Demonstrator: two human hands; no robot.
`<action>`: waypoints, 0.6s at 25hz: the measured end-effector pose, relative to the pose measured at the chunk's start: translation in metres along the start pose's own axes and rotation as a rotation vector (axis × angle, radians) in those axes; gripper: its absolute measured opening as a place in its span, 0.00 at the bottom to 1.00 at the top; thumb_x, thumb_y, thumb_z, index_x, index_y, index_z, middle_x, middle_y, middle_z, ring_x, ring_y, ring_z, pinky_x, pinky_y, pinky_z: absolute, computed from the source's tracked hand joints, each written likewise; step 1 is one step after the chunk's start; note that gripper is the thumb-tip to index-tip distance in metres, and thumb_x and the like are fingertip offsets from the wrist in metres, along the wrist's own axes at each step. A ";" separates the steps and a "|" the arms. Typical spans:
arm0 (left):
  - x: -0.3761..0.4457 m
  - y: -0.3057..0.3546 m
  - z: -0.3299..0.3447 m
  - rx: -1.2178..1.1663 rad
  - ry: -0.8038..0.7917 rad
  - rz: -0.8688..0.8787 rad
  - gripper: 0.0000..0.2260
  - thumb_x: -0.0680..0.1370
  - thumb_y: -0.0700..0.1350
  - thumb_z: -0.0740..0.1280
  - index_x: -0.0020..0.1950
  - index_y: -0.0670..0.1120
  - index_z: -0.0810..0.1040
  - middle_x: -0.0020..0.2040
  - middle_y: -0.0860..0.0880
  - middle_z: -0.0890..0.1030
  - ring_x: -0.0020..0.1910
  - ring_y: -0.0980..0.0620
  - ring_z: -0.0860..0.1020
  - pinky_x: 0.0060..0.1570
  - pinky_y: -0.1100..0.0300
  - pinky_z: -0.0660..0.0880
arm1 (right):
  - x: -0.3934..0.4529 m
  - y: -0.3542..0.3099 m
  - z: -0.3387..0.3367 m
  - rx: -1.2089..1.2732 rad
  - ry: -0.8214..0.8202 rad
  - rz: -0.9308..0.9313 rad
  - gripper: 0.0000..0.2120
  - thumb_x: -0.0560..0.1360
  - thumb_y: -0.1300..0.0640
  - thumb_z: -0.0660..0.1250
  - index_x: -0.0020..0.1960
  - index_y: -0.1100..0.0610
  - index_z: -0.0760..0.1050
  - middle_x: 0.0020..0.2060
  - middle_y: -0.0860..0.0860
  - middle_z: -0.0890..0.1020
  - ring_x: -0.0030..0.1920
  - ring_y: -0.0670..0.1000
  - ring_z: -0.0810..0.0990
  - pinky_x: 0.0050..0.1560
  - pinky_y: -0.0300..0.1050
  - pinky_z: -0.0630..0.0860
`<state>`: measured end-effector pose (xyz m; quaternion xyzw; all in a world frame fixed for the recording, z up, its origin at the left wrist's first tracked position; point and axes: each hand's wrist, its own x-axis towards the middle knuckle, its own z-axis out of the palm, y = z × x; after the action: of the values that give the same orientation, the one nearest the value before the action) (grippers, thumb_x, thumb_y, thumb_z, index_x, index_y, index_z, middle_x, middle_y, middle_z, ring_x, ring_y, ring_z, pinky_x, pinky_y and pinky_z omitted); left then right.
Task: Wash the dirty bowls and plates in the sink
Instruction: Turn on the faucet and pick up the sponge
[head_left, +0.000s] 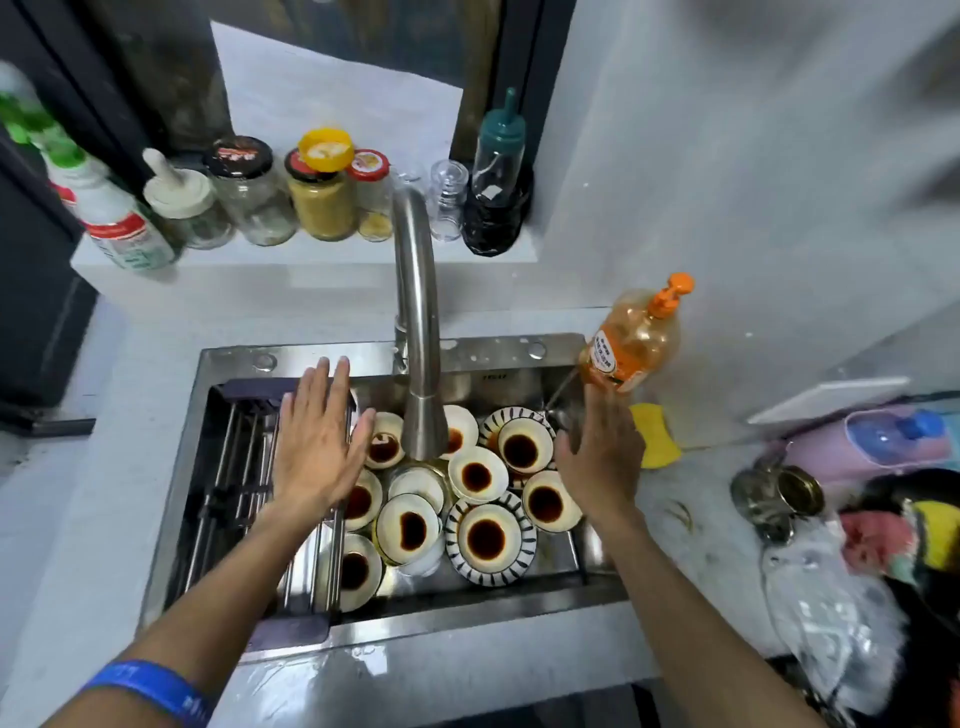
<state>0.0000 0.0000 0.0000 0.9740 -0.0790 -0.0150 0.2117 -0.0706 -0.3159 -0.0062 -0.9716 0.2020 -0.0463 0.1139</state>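
The steel sink (498, 353) holds several small white bowls with dark sauce in them, among them one at the front (410, 527). A striped plate (491, 540) carries another sauce-stained bowl. My left hand (317, 441) hovers flat, fingers straight, over the sink's left half above the drying rack (234, 499). My right hand (602, 457) is also spread flat, over the sink's right edge, holding nothing. The tap (415, 322) arches over the middle of the bowls.
An orange soap pump bottle (631, 345) stands at the sink's back right corner, a yellow sponge (657, 436) beside it. Jars and bottles line the ledge (291, 254) behind. A metal cup (779, 499), plastic bags and clutter fill the right counter.
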 end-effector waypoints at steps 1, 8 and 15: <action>-0.001 -0.005 0.010 0.018 -0.032 -0.023 0.32 0.81 0.64 0.44 0.80 0.52 0.41 0.81 0.48 0.44 0.79 0.51 0.42 0.78 0.49 0.41 | 0.007 0.019 0.013 -0.001 -0.064 0.104 0.34 0.75 0.50 0.64 0.78 0.53 0.56 0.78 0.55 0.58 0.75 0.61 0.59 0.70 0.63 0.63; 0.000 -0.014 0.068 0.118 -0.206 -0.057 0.30 0.80 0.60 0.43 0.77 0.52 0.35 0.80 0.48 0.39 0.79 0.51 0.39 0.77 0.51 0.38 | 0.057 0.102 0.072 -0.017 -0.241 0.484 0.34 0.77 0.42 0.62 0.76 0.55 0.55 0.75 0.61 0.59 0.70 0.68 0.62 0.65 0.65 0.65; 0.005 -0.005 0.059 0.023 -0.206 -0.095 0.30 0.83 0.58 0.55 0.81 0.52 0.46 0.81 0.48 0.50 0.80 0.50 0.47 0.78 0.51 0.43 | 0.030 0.013 0.053 0.212 -0.293 0.272 0.30 0.67 0.45 0.73 0.64 0.49 0.65 0.60 0.54 0.74 0.59 0.60 0.74 0.56 0.55 0.73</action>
<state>0.0024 -0.0202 -0.0557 0.9724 -0.0541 -0.1240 0.1903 -0.0406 -0.3285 -0.0597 -0.9144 0.3064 0.0903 0.2487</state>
